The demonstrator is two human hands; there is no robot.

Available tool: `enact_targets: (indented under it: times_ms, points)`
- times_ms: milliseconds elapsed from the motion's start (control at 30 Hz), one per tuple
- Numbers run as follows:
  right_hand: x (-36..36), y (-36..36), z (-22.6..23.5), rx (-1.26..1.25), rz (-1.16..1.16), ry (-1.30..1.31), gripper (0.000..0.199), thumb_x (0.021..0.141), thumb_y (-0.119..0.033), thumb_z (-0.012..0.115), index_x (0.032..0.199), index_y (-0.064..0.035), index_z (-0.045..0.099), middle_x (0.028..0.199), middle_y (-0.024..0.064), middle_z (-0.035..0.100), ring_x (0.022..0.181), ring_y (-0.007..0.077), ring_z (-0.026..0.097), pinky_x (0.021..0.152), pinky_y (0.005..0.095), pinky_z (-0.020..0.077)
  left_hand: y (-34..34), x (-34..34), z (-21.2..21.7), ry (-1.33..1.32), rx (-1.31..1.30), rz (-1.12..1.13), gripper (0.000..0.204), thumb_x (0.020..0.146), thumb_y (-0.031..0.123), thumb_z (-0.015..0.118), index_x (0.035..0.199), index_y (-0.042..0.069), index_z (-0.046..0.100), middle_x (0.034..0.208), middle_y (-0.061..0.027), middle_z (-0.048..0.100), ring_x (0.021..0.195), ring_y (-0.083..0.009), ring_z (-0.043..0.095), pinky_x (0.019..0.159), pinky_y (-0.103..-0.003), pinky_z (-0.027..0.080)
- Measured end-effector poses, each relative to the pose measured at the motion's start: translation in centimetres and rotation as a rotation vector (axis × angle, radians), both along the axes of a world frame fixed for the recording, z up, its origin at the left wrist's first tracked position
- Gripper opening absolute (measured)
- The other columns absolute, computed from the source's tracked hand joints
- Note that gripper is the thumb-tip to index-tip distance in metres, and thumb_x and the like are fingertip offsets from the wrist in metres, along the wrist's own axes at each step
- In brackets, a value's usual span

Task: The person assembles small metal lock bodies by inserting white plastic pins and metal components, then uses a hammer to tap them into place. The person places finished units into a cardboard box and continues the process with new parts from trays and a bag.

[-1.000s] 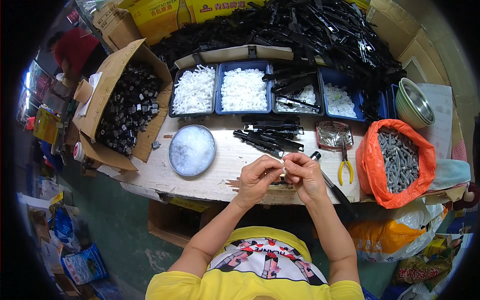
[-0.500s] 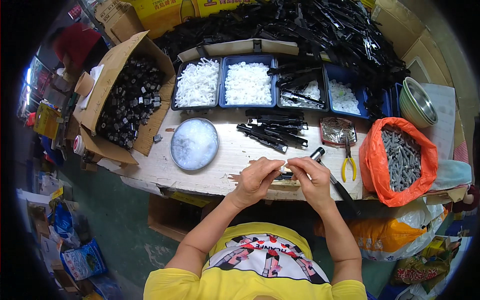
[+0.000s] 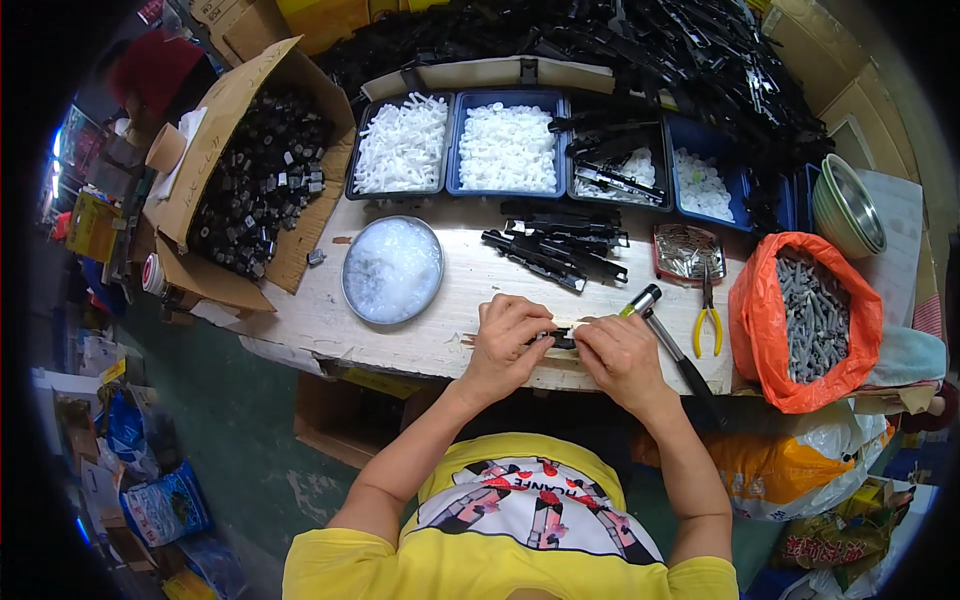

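Observation:
Near the front edge of the bench, my left hand (image 3: 507,345) is closed on one end of a small black plastic part (image 3: 562,338). The fingers of my right hand (image 3: 620,355) press together at its other end; whatever small piece they may pinch is hidden. A hammer (image 3: 682,362) with a silver head and black handle lies just right of my right hand. Beyond my hands sits a loose pile of long black plastic parts (image 3: 560,247). A round dish (image 3: 392,270) of whitish, translucent material stands to the left.
Blue trays of white plastic pieces (image 3: 507,148) line the back, before a heap of black parts (image 3: 690,60). A carton of dark blocks (image 3: 262,190) stands left. At right are a red box of metal pins (image 3: 688,252), yellow-handled pliers (image 3: 708,330) and an orange bag (image 3: 752,310) of grey pieces.
Both hands have come down onto the black part at the bench. Half a second ago they were raised, fingertips together around a tiny white piece. The whole view has shifted slightly.

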State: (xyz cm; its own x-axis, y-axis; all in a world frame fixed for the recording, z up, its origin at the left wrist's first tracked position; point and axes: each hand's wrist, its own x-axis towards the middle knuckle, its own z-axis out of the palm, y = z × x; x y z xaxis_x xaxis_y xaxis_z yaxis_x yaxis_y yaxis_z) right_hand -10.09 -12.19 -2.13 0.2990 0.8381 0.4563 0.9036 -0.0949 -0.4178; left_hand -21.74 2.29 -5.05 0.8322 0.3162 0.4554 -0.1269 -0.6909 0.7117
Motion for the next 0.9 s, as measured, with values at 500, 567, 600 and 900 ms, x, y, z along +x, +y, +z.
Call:
enact_targets:
  times_ms: [500, 567, 600, 900]
  points:
    - [-0.2, 1.5, -0.7, -0.184, 0.065, -0.05, 0.008, 0.067, -0.008, 0.062, 0.072, -0.0091, 0.057, 0.068, 0.0018, 0.051, 0.071, 0.0183, 0.052, 0.063, 0.0335, 0.0328, -0.3, -0.1, -0.8, 0.05, -0.039, 0.019, 0.009, 0.066, 0.005, 0.065, 0.073, 0.007, 0.059, 0.092, -0.0035, 0.059, 0.093, -0.0206, 0.05, 0.081, -0.034, 0.03]
    - [-0.1, 1.6, -0.5, -0.213, 0.087, -0.033, 0.007, 0.066, -0.008, 0.062, 0.071, -0.0089, 0.057, 0.068, 0.002, 0.051, 0.071, 0.0186, 0.052, 0.063, 0.0338, 0.0329, -0.2, -0.1, -0.9, 0.052, -0.038, 0.017, 0.009, 0.065, 0.004, 0.064, 0.072, 0.007, 0.058, 0.092, -0.0038, 0.058, 0.092, -0.0208, 0.05, 0.081, -0.034, 0.03]
    - [0.0, 1.7, -0.3, -0.232, 0.101, -0.022, 0.007, 0.066, -0.007, 0.062, 0.071, -0.0088, 0.057, 0.068, 0.0021, 0.051, 0.071, 0.0189, 0.052, 0.063, 0.034, 0.033, -0.2, -0.1, -1.0, 0.053, -0.035, 0.016, 0.01, 0.065, 0.004, 0.064, 0.072, 0.007, 0.058, 0.092, -0.004, 0.058, 0.092, -0.0209, 0.05, 0.081, -0.034, 0.03]
    - [0.6, 2.0, -0.2, -0.3, 0.146, -0.008, 0.005, 0.067, -0.007, 0.062, 0.071, -0.0082, 0.058, 0.07, 0.0027, 0.053, 0.073, 0.0199, 0.052, 0.065, 0.0353, 0.0338, -0.2, 0.0, -1.2, 0.075, -0.025, -0.003, 0.01, 0.066, 0.006, 0.063, 0.072, 0.008, 0.055, 0.093, -0.0032, 0.056, 0.094, -0.0206, 0.048, 0.082, -0.035, 0.028]
